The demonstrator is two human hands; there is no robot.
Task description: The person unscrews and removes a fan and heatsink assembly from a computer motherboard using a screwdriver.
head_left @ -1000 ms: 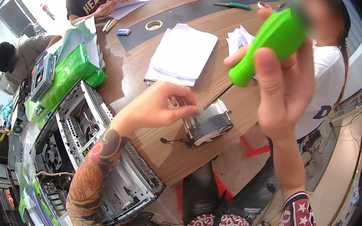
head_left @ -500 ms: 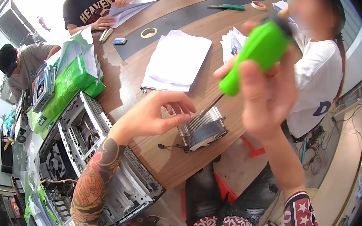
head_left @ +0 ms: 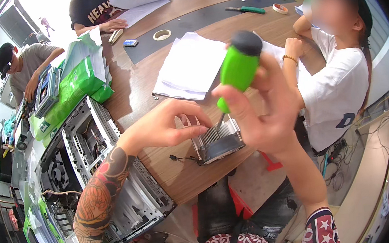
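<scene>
Wood-look table [head_left: 176, 175], brown. Open computer case [head_left: 140, 193], silver and black metal, along the table's left edge. Right hand [head_left: 270, 118] grasping screwdriver [head_left: 240, 64] by its handle. Left hand [head_left: 171, 124] half-curled, fingertips right at heatsink [head_left: 218, 145] fins; can't tell if pinching anything. Screwdriver: fat bright green handle, black end cap, thin metal shaft slanting down to the fins. Heatsink: boxy, thin silver fins, dark fan part toward the table's near edge, where it sits. Small black plug [head_left: 173, 157] on a lead, just left.
</scene>
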